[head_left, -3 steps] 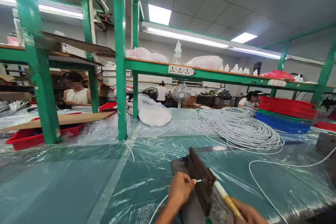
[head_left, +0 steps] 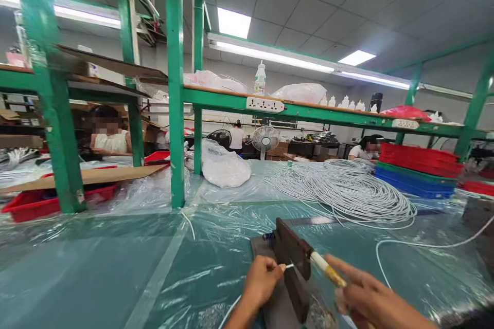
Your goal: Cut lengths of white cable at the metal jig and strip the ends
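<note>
Cutter arm point(head_left: 290, 244) has risen, opening a gap.
Your left fingers point(head_left: 278, 270) pinch white cable point(head_left: 289, 266) there; whether your right fingers point(head_left: 350, 271) grip the handle point(head_left: 319, 262) is unclear.

A thin white cable point(head_left: 231, 309) is pinched near its end by the left fingers point(head_left: 277, 270), the short tip pointing at the cutter point(head_left: 290, 251) and the rest curving down out of view. The cutter, dark brown metal, stands upright on a flat base point(head_left: 278, 304) on the worktop point(head_left: 116, 254); its round handle point(head_left: 325, 266), white then yellowish, slants down rightward, partly hidden by the right hand point(head_left: 368, 293)
</note>
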`<state>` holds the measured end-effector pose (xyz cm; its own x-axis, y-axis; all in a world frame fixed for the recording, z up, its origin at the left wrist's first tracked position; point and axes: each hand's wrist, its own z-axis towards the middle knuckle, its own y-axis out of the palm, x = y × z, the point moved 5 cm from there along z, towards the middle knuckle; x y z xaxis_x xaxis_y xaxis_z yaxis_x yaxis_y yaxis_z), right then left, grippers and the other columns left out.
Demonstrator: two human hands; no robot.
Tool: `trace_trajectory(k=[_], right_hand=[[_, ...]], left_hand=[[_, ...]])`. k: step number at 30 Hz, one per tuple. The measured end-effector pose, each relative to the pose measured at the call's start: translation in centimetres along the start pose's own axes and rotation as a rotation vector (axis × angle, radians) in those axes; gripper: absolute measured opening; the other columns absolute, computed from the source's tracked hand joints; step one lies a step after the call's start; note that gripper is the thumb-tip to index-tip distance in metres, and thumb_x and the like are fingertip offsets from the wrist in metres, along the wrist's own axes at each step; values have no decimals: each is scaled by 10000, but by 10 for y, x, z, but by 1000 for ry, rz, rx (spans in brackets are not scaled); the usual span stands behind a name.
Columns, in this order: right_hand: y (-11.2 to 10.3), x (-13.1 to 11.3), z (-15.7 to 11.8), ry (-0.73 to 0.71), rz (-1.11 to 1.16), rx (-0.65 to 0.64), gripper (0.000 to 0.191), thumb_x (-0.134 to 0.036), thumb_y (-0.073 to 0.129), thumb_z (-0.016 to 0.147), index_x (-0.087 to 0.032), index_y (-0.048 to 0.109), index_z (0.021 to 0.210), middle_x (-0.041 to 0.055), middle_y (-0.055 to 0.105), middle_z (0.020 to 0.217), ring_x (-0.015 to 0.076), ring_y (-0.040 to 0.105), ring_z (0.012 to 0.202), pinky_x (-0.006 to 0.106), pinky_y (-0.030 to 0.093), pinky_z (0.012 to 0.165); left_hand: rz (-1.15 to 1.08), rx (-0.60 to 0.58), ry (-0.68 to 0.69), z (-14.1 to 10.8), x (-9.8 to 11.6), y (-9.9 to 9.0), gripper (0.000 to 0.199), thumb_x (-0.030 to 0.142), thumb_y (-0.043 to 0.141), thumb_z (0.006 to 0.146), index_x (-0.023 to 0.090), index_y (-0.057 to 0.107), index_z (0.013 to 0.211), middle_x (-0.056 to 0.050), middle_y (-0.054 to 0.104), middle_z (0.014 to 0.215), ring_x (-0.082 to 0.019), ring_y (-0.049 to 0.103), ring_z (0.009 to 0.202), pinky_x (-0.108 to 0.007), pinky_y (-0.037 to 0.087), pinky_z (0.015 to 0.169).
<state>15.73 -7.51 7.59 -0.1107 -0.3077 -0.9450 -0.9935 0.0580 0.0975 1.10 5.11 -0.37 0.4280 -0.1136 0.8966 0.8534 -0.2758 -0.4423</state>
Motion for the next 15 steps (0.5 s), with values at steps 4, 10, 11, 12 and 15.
trace_trajectory(k=[4, 10, 11, 12, 15], right_hand=[[5, -59, 18, -20, 149, -136, 380, -185, 508, 742, -115, 444, 1111, 27, 539, 651, 30, 416, 409, 108, 351, 390], [16, -140, 91, -90, 224, -292, 384, -512, 321, 835, -154, 446, 895, 66, 514, 648, 73, 439, 462, 167, 438, 457], [19, -150, 107, -100, 207, -280, 420, -543, 288, 830, -158, 442, 896, 63, 506, 639, 75, 437, 465, 169, 439, 458], [22, -157, 124, -112, 182, -250, 441, -562, 264, 825, -162, 439, 886, 56, 497, 626, 78, 433, 463, 167, 435, 451], [32, -169, 174, -146, 109, -125, 451, -588, 237, 817, -177, 419, 845, 32, 475, 600, 80, 413, 450, 165, 415, 421]], left_hand=[[-184, -118, 82, -9, 1, -5, 618, 752, 446, 492, 139, 518, 526, 51, 296, 461, -85, 246, 489, -243, 165, 517], [-440, -256, 38, -25, 0, -14, 647, 757, 553, 483, 125, 559, 622, 74, 275, 467, -55, 209, 449, -225, 136, 491], [-450, -271, 26, -26, -1, -15, 651, 758, 554, 484, 125, 562, 632, 75, 276, 461, -52, 210, 439, -225, 131, 486], [-458, -284, 18, -27, -3, -15, 653, 758, 551, 492, 124, 568, 648, 76, 275, 452, -50, 210, 429, -226, 125, 481], [-479, -311, 30, -27, -6, -18, 635, 737, 541, 543, 122, 585, 692, 78, 276, 421, -48, 209, 404, -230, 115, 475]])
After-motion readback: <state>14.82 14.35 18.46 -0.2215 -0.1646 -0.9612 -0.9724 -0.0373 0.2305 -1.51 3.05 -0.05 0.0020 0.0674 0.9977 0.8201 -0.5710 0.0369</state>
